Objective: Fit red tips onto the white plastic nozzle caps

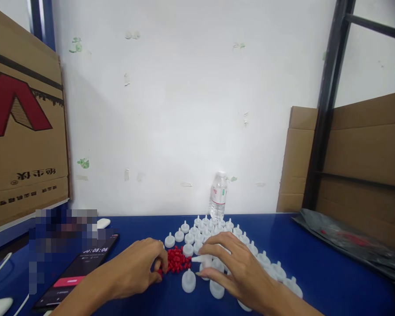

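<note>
Blue glossy tabletop (316,245) against white scuffed wall. Heap of small red plastic plugs (177,260) at centre, touched by left hand (134,270), fingertips pinched narrow at heap's left edge. White plastic nozzle cap (200,260) lying sideways, gripped by right hand (237,267). Upright white plastic caps (197,232) clustered behind and right. Clear water bottle (219,195), black smartphone (77,272), brown cardboard boxes (23,131).

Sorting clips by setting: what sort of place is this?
Probably a small packing or assembly workbench: rows of white caps and a pile of small red pieces on a blue table, with cardboard boxes alongside.
</note>
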{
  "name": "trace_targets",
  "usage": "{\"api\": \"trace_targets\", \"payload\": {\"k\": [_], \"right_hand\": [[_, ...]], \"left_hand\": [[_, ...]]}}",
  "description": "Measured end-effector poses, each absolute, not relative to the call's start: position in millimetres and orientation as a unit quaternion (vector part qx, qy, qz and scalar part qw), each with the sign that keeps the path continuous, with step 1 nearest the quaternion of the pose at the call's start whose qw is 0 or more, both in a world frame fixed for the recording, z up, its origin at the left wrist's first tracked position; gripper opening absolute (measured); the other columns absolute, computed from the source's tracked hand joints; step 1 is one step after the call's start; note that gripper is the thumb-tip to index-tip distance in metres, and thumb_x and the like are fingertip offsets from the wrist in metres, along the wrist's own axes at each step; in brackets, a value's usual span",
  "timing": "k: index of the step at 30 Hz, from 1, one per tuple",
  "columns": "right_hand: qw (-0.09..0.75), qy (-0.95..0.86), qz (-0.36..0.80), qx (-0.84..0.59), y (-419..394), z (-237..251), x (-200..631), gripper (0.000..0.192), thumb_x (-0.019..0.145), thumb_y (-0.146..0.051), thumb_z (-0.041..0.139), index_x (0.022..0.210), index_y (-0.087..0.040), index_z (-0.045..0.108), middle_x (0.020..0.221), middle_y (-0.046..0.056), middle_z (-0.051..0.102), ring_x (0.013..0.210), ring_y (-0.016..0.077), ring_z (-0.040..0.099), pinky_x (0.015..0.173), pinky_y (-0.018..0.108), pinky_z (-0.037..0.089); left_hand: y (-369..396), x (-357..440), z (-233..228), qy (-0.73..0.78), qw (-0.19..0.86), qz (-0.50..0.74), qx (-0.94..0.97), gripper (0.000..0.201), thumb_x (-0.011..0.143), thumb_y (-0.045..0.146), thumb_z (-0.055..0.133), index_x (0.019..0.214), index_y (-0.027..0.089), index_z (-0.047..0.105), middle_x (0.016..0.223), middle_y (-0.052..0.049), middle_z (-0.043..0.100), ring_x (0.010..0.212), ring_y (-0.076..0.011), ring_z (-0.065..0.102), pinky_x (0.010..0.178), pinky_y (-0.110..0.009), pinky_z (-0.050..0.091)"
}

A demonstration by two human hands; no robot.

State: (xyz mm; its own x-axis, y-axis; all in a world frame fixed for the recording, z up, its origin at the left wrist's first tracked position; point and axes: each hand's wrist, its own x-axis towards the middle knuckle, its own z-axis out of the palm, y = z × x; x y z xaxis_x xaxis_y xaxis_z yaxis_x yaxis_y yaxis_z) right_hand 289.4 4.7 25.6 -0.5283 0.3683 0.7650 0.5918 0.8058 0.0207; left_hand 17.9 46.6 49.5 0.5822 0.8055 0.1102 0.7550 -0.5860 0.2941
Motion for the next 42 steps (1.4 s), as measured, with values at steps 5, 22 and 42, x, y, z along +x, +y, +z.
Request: {"api": "trace_targets", "payload": {"k": [5,22,42], "right_hand": [[0.386,-0.870,-0.118,-0.283,7,20,290,0.025,0.098,-0.037,0.061,0.118,-0.023,0.059,0.107,0.008,0.069,0.097,0.0205,0.067,0.082,0.033,0.056],[0.379,-0.879,-0.071,-0.280,8,12,288,0.030,0.098,-0.031,0.062,0.125,-0.024,0.053,0.113,0.005,0.072,0.101,0.0194,0.068,0.088,0.032,0.056],[0.449,-0.863,-0.171,-0.158,-3,24,281,0.004,0.099,-0.019,0.059,0.102,-0.017,0.060,0.099,0.010,0.076,0.096,0.0186,0.072,0.084,0.030,0.058]], "left_hand": [[45,18,49,0.447,0.103,0.093,0.884,0.016,0.073,0.013,0.062,0.078,0.026,0.070,0.086,0.001,0.072,0.084,-0.0222,0.065,0.069,-0.026,0.040],[33,54,30,0.286,0.168,0.319,0.888,0.019,0.100,0.029,0.056,0.104,0.026,0.075,0.093,-0.002,0.073,0.082,-0.0156,0.066,0.075,-0.024,0.046],[25,69,-2,0.254,0.166,0.388,0.870,0.038,0.106,0.034,0.034,0.077,0.021,0.055,0.074,0.001,0.062,0.067,-0.0140,0.057,0.064,-0.023,0.039]]}}
